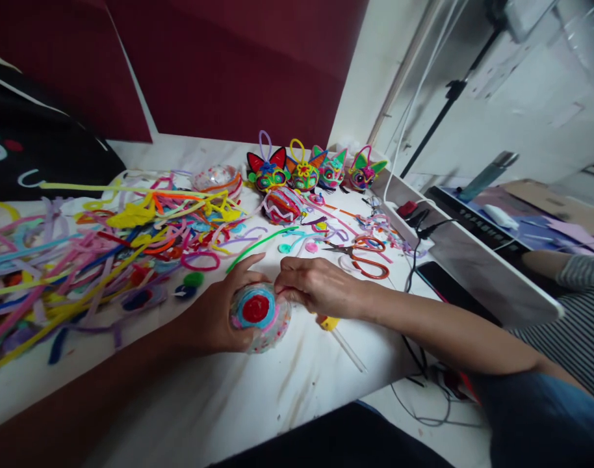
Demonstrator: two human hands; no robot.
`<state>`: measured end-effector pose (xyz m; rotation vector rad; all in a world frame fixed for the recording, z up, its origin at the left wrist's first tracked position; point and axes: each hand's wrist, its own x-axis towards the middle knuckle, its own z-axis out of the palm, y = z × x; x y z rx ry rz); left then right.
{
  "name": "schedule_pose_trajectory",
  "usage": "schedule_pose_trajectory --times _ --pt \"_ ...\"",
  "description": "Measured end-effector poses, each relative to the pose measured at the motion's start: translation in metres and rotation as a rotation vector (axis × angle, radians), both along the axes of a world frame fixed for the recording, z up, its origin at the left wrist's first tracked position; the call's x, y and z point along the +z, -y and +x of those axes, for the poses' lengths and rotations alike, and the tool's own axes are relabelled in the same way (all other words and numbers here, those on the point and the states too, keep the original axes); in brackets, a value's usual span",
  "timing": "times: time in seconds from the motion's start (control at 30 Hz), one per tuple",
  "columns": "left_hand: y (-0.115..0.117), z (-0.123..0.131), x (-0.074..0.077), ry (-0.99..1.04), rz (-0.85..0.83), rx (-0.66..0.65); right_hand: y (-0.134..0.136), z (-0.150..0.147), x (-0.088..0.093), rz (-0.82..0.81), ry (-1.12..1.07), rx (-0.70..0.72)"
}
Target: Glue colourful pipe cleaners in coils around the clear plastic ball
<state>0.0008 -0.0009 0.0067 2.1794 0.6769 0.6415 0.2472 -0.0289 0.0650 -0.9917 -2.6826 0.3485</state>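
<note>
My left hand [223, 315] is wrapped round a clear plastic ball [272, 331] that rests low over the tabletop. On the ball's face sits a coil of fuzzy pipe cleaner [255, 309], red in the middle with blue around it and a pink edge. My right hand [314, 283] is closed in a pinch at the ball's upper right rim; whatever its fingertips hold is hidden. Under the right wrist lies a yellow tool [327, 322] with a clear stick [350, 351] coming out, partly covered. Orange-handled scissors [365, 255] lie open just beyond the right hand.
Loose pipe cleaners [106, 260] are heaped at left. Several finished animal-head ornaments [304, 170] stand at the back, near a striped ball [282, 205] and another clear ball [216, 179]. A dark phone [455, 292] and cables lie right. Another person's striped sleeve [584, 273] shows there.
</note>
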Motion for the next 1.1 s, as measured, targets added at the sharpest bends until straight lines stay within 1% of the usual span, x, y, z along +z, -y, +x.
schedule_pose_trajectory --times 0.23,0.33,0.43,0.53,0.67,0.77,0.87,1.1 --pt "-0.006 -0.005 -0.009 0.014 0.021 -0.034 -0.006 -0.003 0.000 -0.062 0.001 0.009" --pt "-0.008 -0.005 -0.005 -0.007 -0.009 -0.049 -0.010 -0.005 0.002 -0.071 -0.001 0.026" --pt "-0.010 -0.005 0.002 -0.036 -0.095 -0.060 -0.013 -0.007 0.007 -0.101 0.039 0.027" --pt "-0.013 -0.005 0.007 -0.058 -0.156 -0.043 -0.018 -0.009 0.014 -0.126 0.081 0.027" --pt "-0.019 -0.007 0.007 -0.067 -0.212 -0.068 -0.025 -0.016 0.022 -0.138 0.155 0.017" --pt "-0.024 -0.007 0.004 -0.016 -0.281 -0.092 -0.028 -0.022 0.029 -0.124 0.212 -0.002" --pt "-0.028 -0.007 0.004 0.017 -0.336 -0.084 -0.030 -0.027 0.034 -0.107 0.243 0.000" --pt "-0.031 -0.006 0.008 -0.037 -0.373 -0.065 -0.037 -0.027 0.034 -0.085 0.252 0.082"
